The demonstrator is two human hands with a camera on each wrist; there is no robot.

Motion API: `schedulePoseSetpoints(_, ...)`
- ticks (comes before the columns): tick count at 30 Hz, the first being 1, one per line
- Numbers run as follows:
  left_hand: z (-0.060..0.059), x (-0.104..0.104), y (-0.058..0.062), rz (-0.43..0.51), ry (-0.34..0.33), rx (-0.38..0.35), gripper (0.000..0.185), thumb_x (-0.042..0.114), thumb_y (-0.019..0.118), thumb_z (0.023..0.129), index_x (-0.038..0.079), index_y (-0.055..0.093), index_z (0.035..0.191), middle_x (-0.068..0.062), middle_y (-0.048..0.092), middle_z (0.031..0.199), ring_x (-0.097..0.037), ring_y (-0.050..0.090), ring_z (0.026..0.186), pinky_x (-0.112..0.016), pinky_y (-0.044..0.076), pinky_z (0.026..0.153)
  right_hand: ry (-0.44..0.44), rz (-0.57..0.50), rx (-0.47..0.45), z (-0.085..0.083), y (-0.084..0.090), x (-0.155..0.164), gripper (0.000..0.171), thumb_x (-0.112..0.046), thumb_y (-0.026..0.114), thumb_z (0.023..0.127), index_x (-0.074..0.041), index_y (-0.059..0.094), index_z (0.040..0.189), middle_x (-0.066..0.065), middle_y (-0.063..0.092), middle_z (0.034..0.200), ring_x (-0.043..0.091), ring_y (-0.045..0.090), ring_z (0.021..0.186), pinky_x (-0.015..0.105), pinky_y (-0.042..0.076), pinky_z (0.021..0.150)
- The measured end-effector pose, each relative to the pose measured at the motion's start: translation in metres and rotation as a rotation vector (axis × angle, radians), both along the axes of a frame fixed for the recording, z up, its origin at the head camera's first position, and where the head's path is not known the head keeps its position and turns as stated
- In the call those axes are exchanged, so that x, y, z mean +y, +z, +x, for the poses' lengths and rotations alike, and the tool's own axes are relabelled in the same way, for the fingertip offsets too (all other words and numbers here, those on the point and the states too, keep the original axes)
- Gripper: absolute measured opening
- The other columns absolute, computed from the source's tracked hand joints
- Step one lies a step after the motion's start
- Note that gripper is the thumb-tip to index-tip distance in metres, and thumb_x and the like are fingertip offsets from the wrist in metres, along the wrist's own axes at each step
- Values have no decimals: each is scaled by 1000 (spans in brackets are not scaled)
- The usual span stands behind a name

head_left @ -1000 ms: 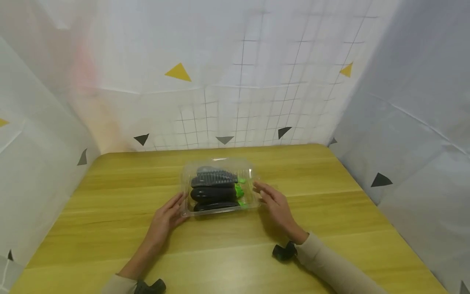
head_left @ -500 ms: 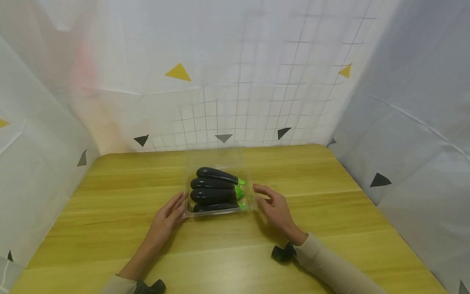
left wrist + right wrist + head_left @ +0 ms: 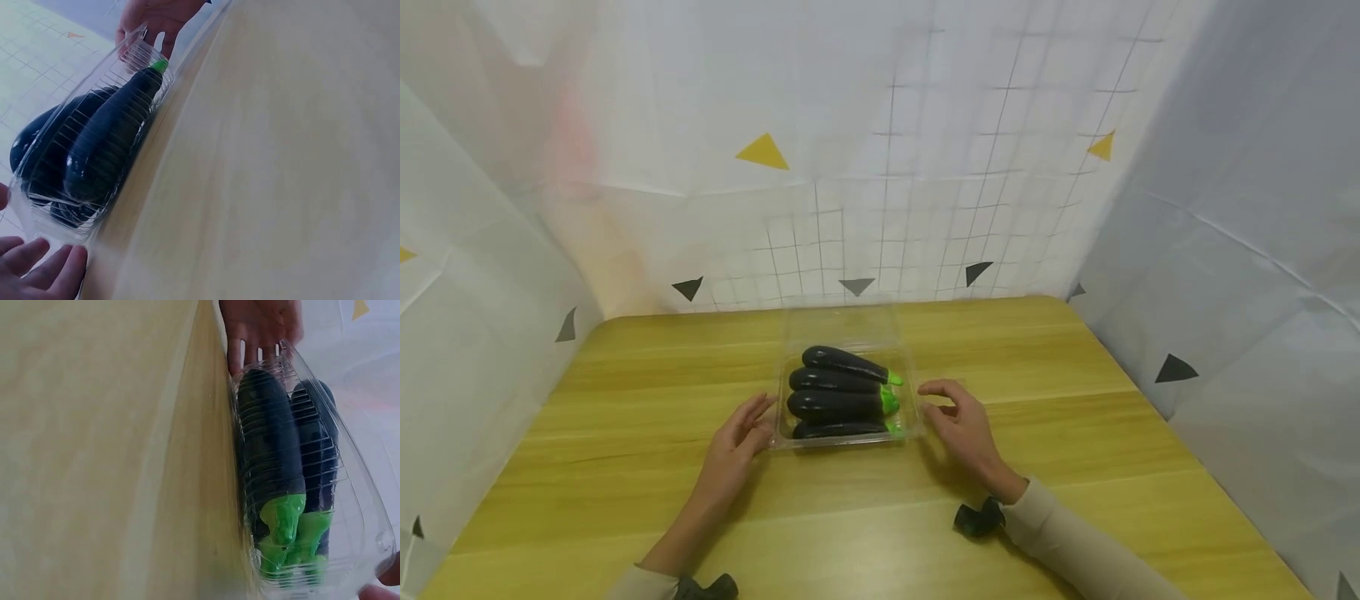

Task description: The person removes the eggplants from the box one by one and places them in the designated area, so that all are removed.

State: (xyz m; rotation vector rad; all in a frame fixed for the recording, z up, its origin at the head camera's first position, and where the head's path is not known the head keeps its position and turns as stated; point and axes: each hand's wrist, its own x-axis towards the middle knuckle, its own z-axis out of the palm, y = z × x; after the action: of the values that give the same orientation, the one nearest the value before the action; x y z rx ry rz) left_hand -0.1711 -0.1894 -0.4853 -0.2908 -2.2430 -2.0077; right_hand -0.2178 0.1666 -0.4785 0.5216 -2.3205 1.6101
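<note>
A clear plastic clamshell box (image 3: pixel 850 442) stands mid-table in the head view, its lid (image 3: pixel 841 323) swung back on the far side. Several dark eggplants (image 3: pixel 835 405) lie in it side by side, green stem ends toward the right. At the box's left end is my left hand (image 3: pixel 734 446), fingers extended, fingertips right at the wall. My right hand (image 3: pixel 961 425) is at the other end, thumb and forefinger spread apart close to the rim. The right wrist view shows the ribbed side wall and eggplants (image 3: pixel 272 434) through it; only fingertips of the right hand appear there.
The box rests on a wood-grain table (image 3: pixel 865 533). White sheeting (image 3: pixel 685 100) with grid lines and coloured triangles encloses the table at the back and both sides. Dark wrist mounts (image 3: pixel 979 517) sit at both sleeve cuffs.
The lid, over the eggplants a second ago, has swung away to the back. My left fingers have shifted slightly at the box's end; the right thumb and forefinger have spread apart.
</note>
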Motion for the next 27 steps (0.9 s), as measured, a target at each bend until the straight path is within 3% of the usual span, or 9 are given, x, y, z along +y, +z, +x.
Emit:
schedulePoseSetpoints(3, -2, -2, 2, -88, 39, 38, 54, 12, 54, 110, 4, 38, 160, -13, 43, 161, -35, 48, 140, -25, 47, 103, -17, 26, 79, -5, 4, -1, 25, -1, 67, 99, 0, 68, 125, 13, 64, 131, 33, 62, 120, 56, 55, 94)
schedulePoseSetpoints(7, -5, -4, 4, -211, 63, 91, 54, 16, 53, 111, 15, 37, 163, -10, 38, 164, -36, 44, 143, -48, 40, 112, -52, 95, 248, -13, 13, -3, 31, 0, 70, 96, -2, 69, 127, 14, 63, 136, 32, 56, 129, 60, 50, 97)
schedulePoseSetpoints(11, -11, -6, 5, -248, 52, 137, 57, 10, 52, 110, 20, 36, 164, -12, 37, 164, -40, 42, 144, -59, 39, 110, -51, 153, 334, -20, 26, -7, 35, 0, 71, 95, -3, 69, 129, 14, 63, 137, 31, 57, 129, 57, 51, 96)
schedulePoseSetpoints(15, -18, -6, 5, -250, 30, 214, 56, 6, 53, 109, 22, 41, 162, -8, 37, 165, -33, 39, 147, -53, 42, 110, 1, 202, 290, -27, 43, -14, 37, -2, 73, 95, -4, 69, 132, 12, 64, 137, 31, 58, 127, 57, 52, 95)
schedulePoseSetpoints(19, -23, -6, 6, -265, -2, 238, 55, 7, 52, 110, 19, 40, 162, -5, 34, 167, -28, 35, 149, -50, 41, 111, 85, 286, 162, -37, 54, -18, 39, -9, 73, 97, -10, 68, 136, 7, 65, 137, 30, 60, 124, 56, 53, 96)
schedulePoseSetpoints(27, -30, -5, 1, -314, -65, 238, 55, 10, 51, 110, 16, 37, 163, -3, 30, 168, -41, 46, 140, -58, 38, 110, 199, 415, 83, -54, 60, -27, 40, -12, 71, 99, -7, 67, 138, 7, 67, 135, 31, 62, 123, 55, 49, 102)
